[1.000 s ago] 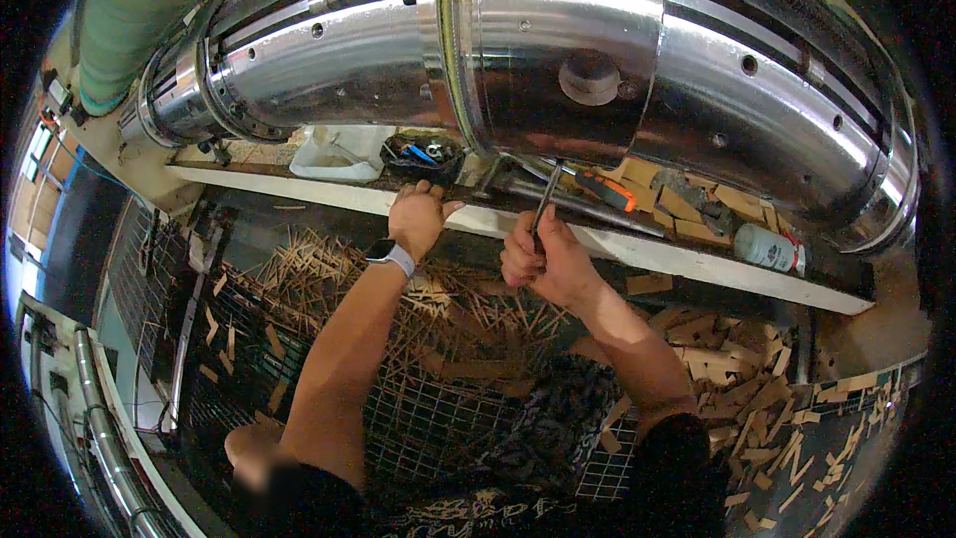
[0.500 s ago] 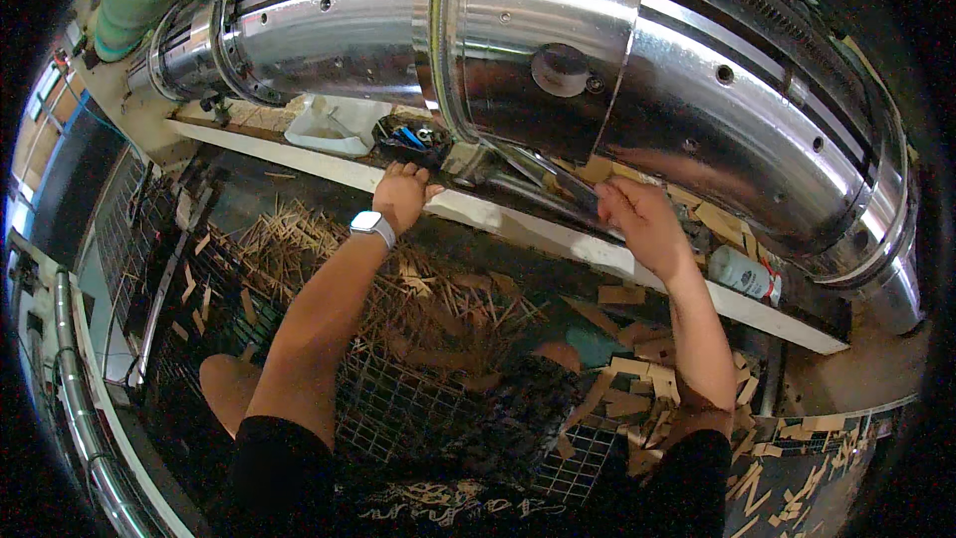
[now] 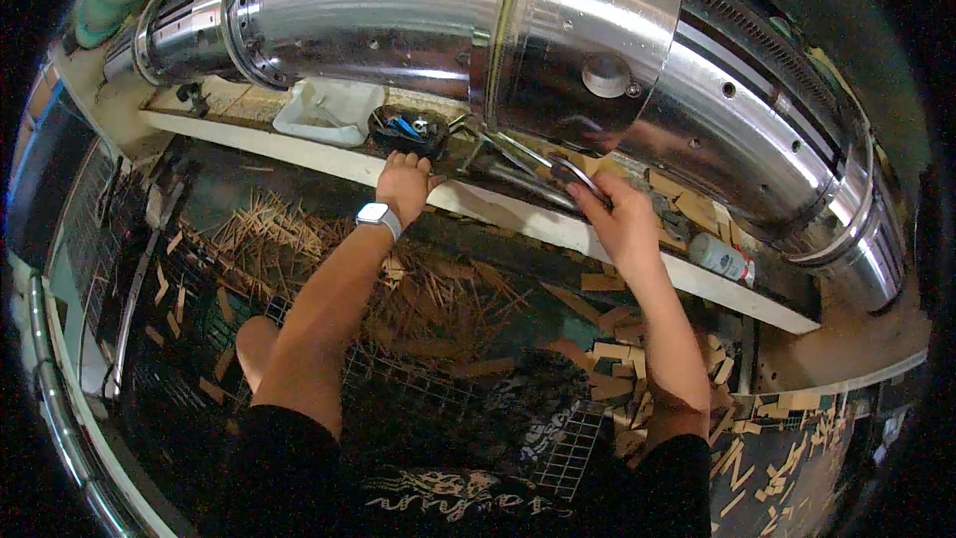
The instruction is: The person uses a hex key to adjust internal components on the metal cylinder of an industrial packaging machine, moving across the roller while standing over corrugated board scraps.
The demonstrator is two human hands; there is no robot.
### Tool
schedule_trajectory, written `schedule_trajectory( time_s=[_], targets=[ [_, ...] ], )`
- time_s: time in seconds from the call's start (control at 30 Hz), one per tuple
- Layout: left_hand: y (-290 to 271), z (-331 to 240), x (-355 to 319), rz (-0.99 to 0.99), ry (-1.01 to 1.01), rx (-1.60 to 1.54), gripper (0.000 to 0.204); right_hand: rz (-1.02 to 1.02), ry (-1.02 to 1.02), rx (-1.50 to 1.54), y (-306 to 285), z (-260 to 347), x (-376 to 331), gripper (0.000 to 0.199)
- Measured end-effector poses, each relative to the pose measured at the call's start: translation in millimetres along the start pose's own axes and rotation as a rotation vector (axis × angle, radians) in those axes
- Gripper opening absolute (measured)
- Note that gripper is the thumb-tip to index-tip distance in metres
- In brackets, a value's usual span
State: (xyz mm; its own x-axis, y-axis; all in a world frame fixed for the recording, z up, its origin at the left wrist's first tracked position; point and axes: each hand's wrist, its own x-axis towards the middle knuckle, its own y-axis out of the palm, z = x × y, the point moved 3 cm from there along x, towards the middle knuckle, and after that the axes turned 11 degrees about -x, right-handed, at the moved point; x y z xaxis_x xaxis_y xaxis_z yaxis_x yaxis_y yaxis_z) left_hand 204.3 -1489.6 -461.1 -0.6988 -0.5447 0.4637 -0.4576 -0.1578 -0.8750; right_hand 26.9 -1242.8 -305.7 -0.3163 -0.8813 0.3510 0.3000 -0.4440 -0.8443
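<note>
A metal tool (image 3: 578,173) juts forward-left from between the right hand's (image 3: 627,222) fingers (image 3: 611,182).

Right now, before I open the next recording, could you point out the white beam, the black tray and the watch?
White beam (image 3: 518,217): head view, on its long face.
Black tray (image 3: 382,138): head view, on its wall.
Watch (image 3: 373,212): head view, on its face.

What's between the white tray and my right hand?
In the head view, a black container of small items, then a metal bar and the tool you're gripping.
</note>
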Motion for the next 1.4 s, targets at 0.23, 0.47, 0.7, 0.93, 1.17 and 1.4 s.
schedule_trajectory(
  time_s=[0.23,0.47,0.7,0.93,1.17,1.4],
  targets=[
    [9.2,11.8,-8.8,-0.198,0.100,0.055,0.035,-0.258,-0.012,-0.030,-6.3,15.0,-21.0,0.041],
    [0.6,16.2,-5.5,-0.122,0.081,-0.048,0.036,-0.380,0.099,-0.301,-5.1,46.5,-5.1,0.044],
    [3.1,16.3,-6.4,-0.045,0.092,-0.067,0.038,-0.673,0.092,-0.553,20.2,49.0,13.8,0.032],
    [10.6,25.7,-7.7,-0.083,0.133,-0.047,0.041,-0.649,0.194,-0.605,33.3,51.5,17.5,0.029],
    [2.3,23.0,-4.3,-0.018,0.094,-0.101,0.040,-0.701,0.200,-0.315,26.1,64.1,13.9,0.014],
    [3.6,21.0,-7.1,-0.062,0.109,-0.036,0.041,-0.576,-0.026,-0.085,27.9,56.9,15.4,0.013]
  ],
)
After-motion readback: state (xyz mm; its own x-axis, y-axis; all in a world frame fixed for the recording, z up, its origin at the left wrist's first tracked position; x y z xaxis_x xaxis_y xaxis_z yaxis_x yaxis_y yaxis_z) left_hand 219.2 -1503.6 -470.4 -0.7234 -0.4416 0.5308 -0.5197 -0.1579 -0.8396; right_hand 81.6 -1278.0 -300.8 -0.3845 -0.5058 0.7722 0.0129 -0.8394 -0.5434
